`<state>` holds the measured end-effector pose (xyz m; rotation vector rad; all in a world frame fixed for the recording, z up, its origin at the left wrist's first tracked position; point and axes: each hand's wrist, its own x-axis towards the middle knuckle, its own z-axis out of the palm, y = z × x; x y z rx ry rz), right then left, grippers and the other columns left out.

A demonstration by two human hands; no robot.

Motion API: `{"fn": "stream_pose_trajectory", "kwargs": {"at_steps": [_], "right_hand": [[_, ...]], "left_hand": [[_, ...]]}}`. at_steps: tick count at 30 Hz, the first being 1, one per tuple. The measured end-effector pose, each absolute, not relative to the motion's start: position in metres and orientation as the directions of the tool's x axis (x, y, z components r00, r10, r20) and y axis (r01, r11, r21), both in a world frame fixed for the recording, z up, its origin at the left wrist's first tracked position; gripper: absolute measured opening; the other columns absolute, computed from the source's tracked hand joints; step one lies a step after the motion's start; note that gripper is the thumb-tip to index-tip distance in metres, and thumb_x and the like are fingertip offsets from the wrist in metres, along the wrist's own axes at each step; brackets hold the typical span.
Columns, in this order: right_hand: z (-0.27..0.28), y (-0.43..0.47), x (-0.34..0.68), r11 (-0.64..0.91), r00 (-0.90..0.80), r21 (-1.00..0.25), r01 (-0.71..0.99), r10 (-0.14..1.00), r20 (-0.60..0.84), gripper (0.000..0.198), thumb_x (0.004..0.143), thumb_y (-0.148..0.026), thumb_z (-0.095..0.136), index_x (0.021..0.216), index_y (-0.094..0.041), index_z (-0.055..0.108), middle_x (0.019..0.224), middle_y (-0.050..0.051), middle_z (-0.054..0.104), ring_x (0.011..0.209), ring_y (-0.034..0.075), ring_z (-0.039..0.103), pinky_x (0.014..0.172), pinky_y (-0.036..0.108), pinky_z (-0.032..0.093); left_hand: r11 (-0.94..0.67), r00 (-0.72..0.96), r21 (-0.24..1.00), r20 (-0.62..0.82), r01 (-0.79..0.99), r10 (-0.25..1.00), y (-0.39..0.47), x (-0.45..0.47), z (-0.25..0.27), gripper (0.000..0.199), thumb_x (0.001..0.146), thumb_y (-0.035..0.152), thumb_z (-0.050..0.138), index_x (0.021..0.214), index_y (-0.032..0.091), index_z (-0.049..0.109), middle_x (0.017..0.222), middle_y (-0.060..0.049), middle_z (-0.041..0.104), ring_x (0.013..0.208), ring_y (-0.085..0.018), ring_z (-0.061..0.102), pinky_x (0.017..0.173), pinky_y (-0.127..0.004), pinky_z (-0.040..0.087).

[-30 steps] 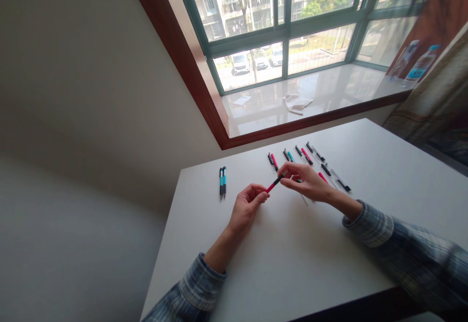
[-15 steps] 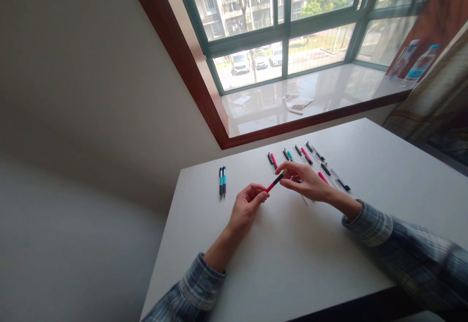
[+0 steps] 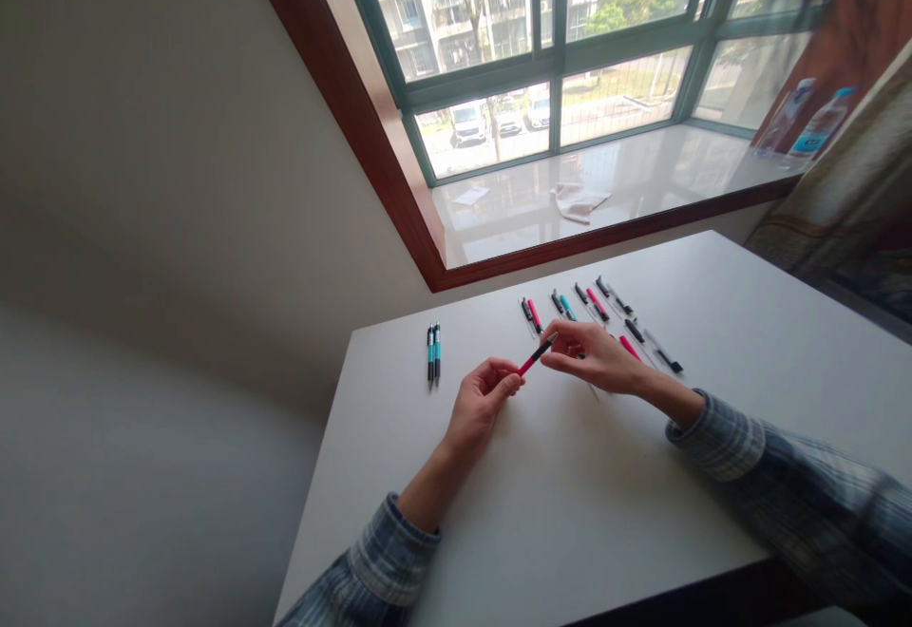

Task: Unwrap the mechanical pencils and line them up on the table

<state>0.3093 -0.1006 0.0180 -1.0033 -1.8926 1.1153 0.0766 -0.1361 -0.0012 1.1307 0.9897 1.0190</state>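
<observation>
The left hand [image 3: 485,399] pinches a red-and-black pen [image 3: 536,356]; the right hand [image 3: 595,354] curls by the pen's far tip, grip unclear.

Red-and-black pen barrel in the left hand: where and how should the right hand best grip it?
I'd pinch the slim red-and-black pen barrel by its black section, coming from the right. The bare left hand covers the red end, while the black section slants up and away toward the bare right hand. Whether the right fingertips already touch the tapered tip is unclear.
</observation>
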Motion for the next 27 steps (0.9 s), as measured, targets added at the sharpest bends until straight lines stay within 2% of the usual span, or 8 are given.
{"fn": "stream_pose_trajectory", "kwargs": {"at_steps": [2, 6, 10, 14, 19, 23, 27], "right_hand": [[0.0176, -0.1005, 0.3093, 0.319, -0.447, -0.917, 0.238, 0.875, 0.188, 0.031, 0.093, -0.051, 0.067, 0.101, -0.022, 0.067, 0.068, -0.003, 0.057, 0.062, 0.015, 0.051, 0.06, 0.028, 0.043], [0.0158, -0.0997, 0.3097, 0.321, -0.435, -0.912, 0.256, 0.881, 0.188, 0.037, 0.092, -0.054, 0.068, 0.08, -0.02, 0.063, 0.066, -0.002, 0.053, 0.061, 0.013, 0.047, 0.056, 0.027, 0.036], [0.0145, -0.0992, 0.3098, 0.318, -0.444, -0.921, 0.226, 0.875, 0.193, 0.031, 0.093, -0.05, 0.068, 0.103, -0.021, 0.067, 0.063, -0.006, 0.047, 0.058, 0.013, 0.042, 0.055, 0.026, 0.035], [0.015, -0.0996, 0.3089, 0.323, -0.462, -0.921, 0.216, 0.865, 0.195, 0.029, 0.094, -0.048, 0.066, 0.09, -0.02, 0.068, 0.065, -0.004, 0.047, 0.06, 0.013, 0.042, 0.056, 0.027, 0.035], [0.0147, -0.1002, 0.3089, 0.312, -0.464, -0.935, 0.168, 0.862, 0.205, 0.031, 0.094, -0.047, 0.067, 0.111, -0.021, 0.068, 0.065, -0.006, 0.044, 0.06, 0.012, 0.041, 0.058, 0.027, 0.037], [0.0129, -0.1003, 0.3097, 0.295, -0.43, -0.934, 0.203, 0.883, 0.186, 0.032, 0.091, -0.051, 0.071, 0.095, -0.019, 0.069, 0.064, -0.005, 0.044, 0.06, 0.012, 0.039, 0.056, 0.027, 0.035], [0.0114, -0.1004, 0.3092, 0.283, -0.452, -0.945, 0.161, 0.873, 0.185, 0.031, 0.092, -0.049, 0.07, 0.107, -0.021, 0.068, 0.064, -0.006, 0.043, 0.059, 0.012, 0.039, 0.056, 0.026, 0.035]], "left_hand": [[0.129, 0.242, 0.984, -0.097, -0.12, 0.965, -0.1361, 0.0764, -0.0012, 0.023, 0.08, 0.037, 0.083, 0.091, 0.019, 0.073, 0.088, -0.003, 0.068, 0.084, -0.017, 0.06, 0.084, -0.029, 0.046], [0.127, 0.25, 0.983, -0.091, -0.132, 0.964, -0.1362, 0.076, -0.0019, 0.022, 0.081, 0.035, 0.082, 0.091, 0.019, 0.072, 0.088, -0.003, 0.067, 0.084, -0.016, 0.059, 0.085, -0.029, 0.046], [0.127, 0.249, 0.983, -0.09, -0.134, 0.964, -0.1367, 0.0759, -0.0014, 0.022, 0.082, 0.035, 0.082, 0.092, 0.019, 0.072, 0.089, -0.003, 0.068, 0.085, -0.016, 0.06, 0.085, -0.029, 0.046], [0.13, 0.249, 0.983, -0.094, -0.131, 0.964, -0.1368, 0.076, -0.0005, 0.021, 0.082, 0.035, 0.082, 0.092, 0.019, 0.072, 0.088, -0.002, 0.068, 0.085, -0.016, 0.06, 0.084, -0.028, 0.046], [0.129, 0.252, 0.982, -0.091, -0.136, 0.963, -0.1358, 0.0761, -0.0023, 0.022, 0.082, 0.034, 0.082, 0.092, 0.018, 0.072, 0.088, -0.002, 0.067, 0.085, -0.016, 0.059, 0.084, -0.028, 0.046], [0.122, 0.257, 0.983, -0.085, -0.134, 0.963, -0.1355, 0.0763, -0.0045, 0.021, 0.082, 0.034, 0.082, 0.091, 0.017, 0.071, 0.087, -0.002, 0.067, 0.084, -0.015, 0.058, 0.083, -0.027, 0.045], [0.125, 0.256, 0.983, -0.087, -0.136, 0.963, -0.1357, 0.0758, -0.0045, 0.022, 0.082, 0.034, 0.082, 0.092, 0.017, 0.071, 0.087, -0.002, 0.067, 0.084, -0.015, 0.059, 0.084, -0.027, 0.045]]}}
